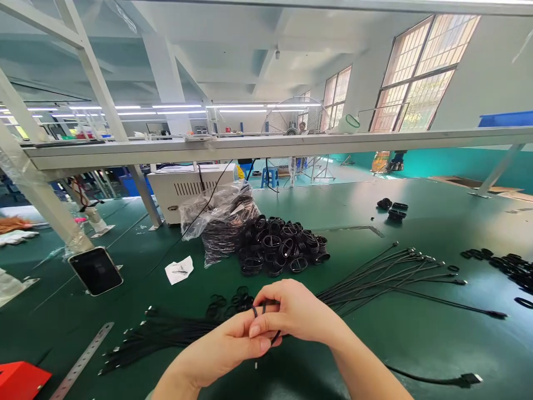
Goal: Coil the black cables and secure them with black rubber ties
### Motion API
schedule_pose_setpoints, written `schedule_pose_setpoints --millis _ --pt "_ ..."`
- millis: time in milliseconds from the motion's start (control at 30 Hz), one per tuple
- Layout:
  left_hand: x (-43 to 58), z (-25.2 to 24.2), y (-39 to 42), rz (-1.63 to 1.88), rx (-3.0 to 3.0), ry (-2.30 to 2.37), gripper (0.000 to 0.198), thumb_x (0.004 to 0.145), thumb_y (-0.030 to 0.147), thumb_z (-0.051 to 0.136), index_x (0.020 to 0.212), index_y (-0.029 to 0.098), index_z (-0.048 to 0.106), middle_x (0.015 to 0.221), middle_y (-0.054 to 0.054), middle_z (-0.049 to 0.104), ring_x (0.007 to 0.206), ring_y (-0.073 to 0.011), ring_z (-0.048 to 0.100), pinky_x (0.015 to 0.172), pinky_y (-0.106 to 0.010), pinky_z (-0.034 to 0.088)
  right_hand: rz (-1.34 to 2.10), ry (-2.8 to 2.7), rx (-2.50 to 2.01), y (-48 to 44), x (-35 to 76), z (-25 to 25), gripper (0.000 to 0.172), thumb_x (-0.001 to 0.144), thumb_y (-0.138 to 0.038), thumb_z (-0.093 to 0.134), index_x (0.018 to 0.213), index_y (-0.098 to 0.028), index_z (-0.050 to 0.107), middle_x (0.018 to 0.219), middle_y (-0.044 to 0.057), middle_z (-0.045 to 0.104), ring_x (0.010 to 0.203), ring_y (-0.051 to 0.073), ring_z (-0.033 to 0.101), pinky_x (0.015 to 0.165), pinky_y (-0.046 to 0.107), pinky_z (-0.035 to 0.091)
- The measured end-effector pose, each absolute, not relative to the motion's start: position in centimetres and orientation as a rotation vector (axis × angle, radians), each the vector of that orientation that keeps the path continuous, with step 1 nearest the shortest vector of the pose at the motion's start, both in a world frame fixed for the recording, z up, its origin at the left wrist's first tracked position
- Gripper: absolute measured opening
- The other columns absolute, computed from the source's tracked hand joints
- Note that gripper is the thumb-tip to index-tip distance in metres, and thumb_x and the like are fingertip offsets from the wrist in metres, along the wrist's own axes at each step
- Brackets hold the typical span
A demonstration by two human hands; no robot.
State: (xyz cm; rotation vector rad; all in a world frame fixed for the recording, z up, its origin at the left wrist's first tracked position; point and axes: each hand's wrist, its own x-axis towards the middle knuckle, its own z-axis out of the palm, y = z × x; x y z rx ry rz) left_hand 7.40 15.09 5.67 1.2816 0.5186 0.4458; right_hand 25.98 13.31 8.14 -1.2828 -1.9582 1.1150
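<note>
Cable [273, 336] pinched betw. L hand [225, 349] & R hand [296, 312], tail trailing right.

At lower centre, the left grip [225, 347] and right grip [297, 311] meet, both pinching a thin black cable [275, 336] above the green counter [416, 339]. More black cables [395, 272] fan out to the right, and a pile of black rings [283, 244] sits at mid-frame.
</note>
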Motion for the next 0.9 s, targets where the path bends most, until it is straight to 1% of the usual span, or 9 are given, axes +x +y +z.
schedule_pose_setpoints --millis 200,300,367,433,500,633,733,833,900 --pt "8.0 5.0 15.0 0.442 1.26 0.52 0.017 0.074 0.008 0.064 0.086 0.017 0.071 0.087 -0.005 0.066 0.094 -0.0235 0.059 0.086 -0.037 0.045 1.095 -2.004 -1.251 13.9 26.3 7.7 0.031 0.076 -0.044 0.072 0.094 -0.02 0.071 0.077 0.0 0.067 0.061 0.013 0.063 0.052 0.02 0.045" --pt "8.3 5.1 14.9 0.452 1.221 0.479 0.019 0.071 0.002 0.06 0.076 0.018 0.069 0.079 -0.002 0.064 0.09 -0.0207 0.06 0.087 -0.036 0.045 0.891 -2.134 -1.19 14.0 26.0 8.0 0.026 0.079 -0.042 0.07 0.096 -0.022 0.074 0.084 0.0 0.069 0.072 0.015 0.064 0.066 0.023 0.047" --pt "8.2 5.4 15.1 0.426 1.163 0.415 0.025 0.07 0.001 0.059 0.084 0.017 0.072 0.08 -0.003 0.066 0.097 -0.0233 0.061 0.095 -0.04 0.043 0.685 -2.176 -1.23 13.7 25.9 8.4 0.025 0.083 -0.041 0.066 0.101 -0.025 0.073 0.087 0.001 0.07 0.079 0.016 0.063 0.076 0.027 0.045" --pt "7.8 5.8 15.6 0.424 1.075 0.347 0.04 0.07 0.002 0.057 0.105 0.015 0.071 0.095 -0.007 0.071 0.112 -0.0283 0.059 0.105 -0.046 0.036 0.483 -2.152 -1.335 13.3 26.1 8.8 0.031 0.087 -0.04 0.061 0.113 -0.025 0.069 0.092 0.002 0.07 0.081 0.017 0.061 0.08 0.029 0.043" --pt "7.1 6.2 16.3 0.469 0.992 0.301 0.053 0.072 0.002 0.052 0.123 0.014 0.062 0.12 -0.011 0.068 0.126 -0.0305 0.051 0.111 -0.048 0.029 0.315 -2.099 -1.45 13.0 27.0 9.2 0.038 0.089 -0.04 0.058 0.124 -0.025 0.062 0.094 0.004 0.069 0.082 0.018 0.062 0.081 0.031 0.043" --pt "6.0 6.4 17.4 0.54 0.911 0.278 0.057 0.077 0.001 0.044 0.131 0.012 0.056 0.14 -0.013 0.054 0.134 -0.0303 0.043 0.113 -0.047 0.029 0.111 -1.975 -1.679 13.3 29.5 8.9 0.039 0.087 -0.043 0.06 0.119 -0.019 0.064 0.089 0.008 0.07 0.087 0.024 0.064 0.085 0.039 0.044" --pt "6.5 6.2 17.1 0.495 0.902 0.292 0.057 0.076 -0.001 0.043 0.13 0.012 0.057 0.139 -0.014 0.055 0.134 -0.0302 0.044 0.112 -0.047 0.031 0.162 -1.898 -1.615 13.7 29.9 8.6 0.032 0.093 -0.032 0.052 0.119 -0.016 0.063 0.107 0.013 0.068 0.1 0.026 0.062 0.091 0.041 0.044" --pt "7.4 5.8 16.0 0.403 0.945 0.31 0.054 0.077 -0.002 0.045 0.126 0.014 0.06 0.135 -0.013 0.06 0.132 -0.0313 0.046 0.112 -0.05 0.031 0.443 -1.925 -1.276 13.3 28.5 8.9 0.037 0.096 -0.028 0.044 0.131 -0.022 0.053 0.129 0.009 0.059 0.115 0.021 0.056 0.096 0.035 0.044" --pt "7.8 5.7 15.2 0.385 0.978 0.313 0.051 0.076 -0.002 0.049 0.12 0.015 0.065 0.129 -0.012 0.065 0.129 -0.0321 0.05 0.111 -0.052 0.031 0.67 -2.02 -1.126 13.0 27.2 9.1 0.037 0.094 -0.035 0.049 0.128 -0.024 0.057 0.122 0.006 0.064 0.108 0.019 0.06 0.09 0.031 0.047"
